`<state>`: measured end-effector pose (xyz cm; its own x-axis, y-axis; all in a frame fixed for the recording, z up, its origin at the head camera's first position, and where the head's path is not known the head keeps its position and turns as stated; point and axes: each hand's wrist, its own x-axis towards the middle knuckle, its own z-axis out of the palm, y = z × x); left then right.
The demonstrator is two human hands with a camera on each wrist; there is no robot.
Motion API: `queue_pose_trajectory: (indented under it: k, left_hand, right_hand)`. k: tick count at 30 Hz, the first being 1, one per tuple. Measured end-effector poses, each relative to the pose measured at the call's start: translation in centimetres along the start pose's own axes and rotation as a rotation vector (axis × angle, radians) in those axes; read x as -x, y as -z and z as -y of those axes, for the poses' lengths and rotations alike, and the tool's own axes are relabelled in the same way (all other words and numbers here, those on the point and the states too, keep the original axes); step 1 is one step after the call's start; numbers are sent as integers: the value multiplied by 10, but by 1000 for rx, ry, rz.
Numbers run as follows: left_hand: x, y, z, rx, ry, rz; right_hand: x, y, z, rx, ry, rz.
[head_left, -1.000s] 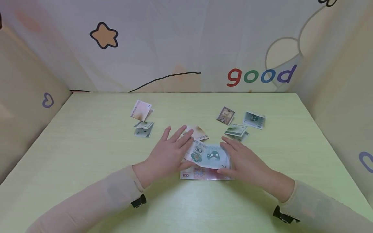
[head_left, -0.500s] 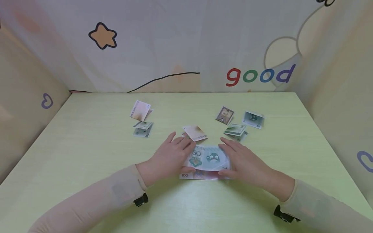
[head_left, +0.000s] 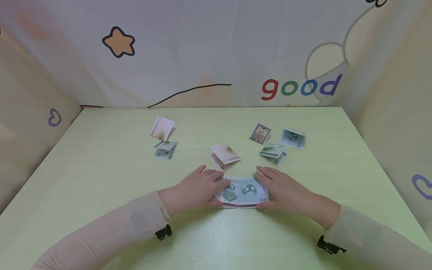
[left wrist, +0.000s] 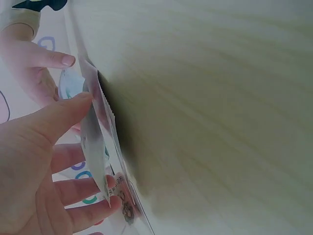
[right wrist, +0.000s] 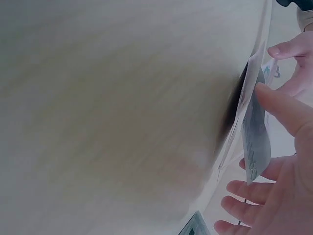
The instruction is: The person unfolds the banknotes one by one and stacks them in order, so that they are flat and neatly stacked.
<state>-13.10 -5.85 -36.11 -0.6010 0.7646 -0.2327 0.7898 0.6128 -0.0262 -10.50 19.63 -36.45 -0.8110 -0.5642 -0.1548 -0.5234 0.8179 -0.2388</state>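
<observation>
My left hand (head_left: 195, 190) holds the left end of the blue-green 50 note (head_left: 243, 192), thumb at its near edge and fingertips towards its far one, the gap no wider than the paper between. My right hand (head_left: 288, 190) has the other end likewise, some fingers fanned out past it. The sheet bows a little over a pink note (head_left: 240, 206), midway between the table's (head_left: 101, 168) side edges and well in from the far edge. I can read "50", partly behind my left fingers, and "good" in coloured letters on the cloth wall (head_left: 189, 48); the characters along the sheet's top are too small. Beyond my fingers lies a folded pale-pink note (head_left: 227, 154); a folded brown note (head_left: 260, 134) sits nearer the far right corner. Half a second ago "100" showed on the lower sheet; now I've drawn the upper one closer, leaving only a thin pink strip.
</observation>
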Motion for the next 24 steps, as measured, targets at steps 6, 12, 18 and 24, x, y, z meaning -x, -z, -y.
queue_pose_trajectory:
  k: [6,12,18,24]
  left_hand:
    - [2,0,-1,-4,-30,-18]
    - [3,-2,-1,-11,-38,-5]
    - [3,-4,-2,0,-39,4]
    - [3,-5,-2,-1,-38,9]
  right_hand:
    - [-1,-3,-2,9,10,26]
    - [-1,-5,-2,12,16,46]
    - [-2,-6,-1,16,11,59]
    - [-2,-7,-2,16,17,59]
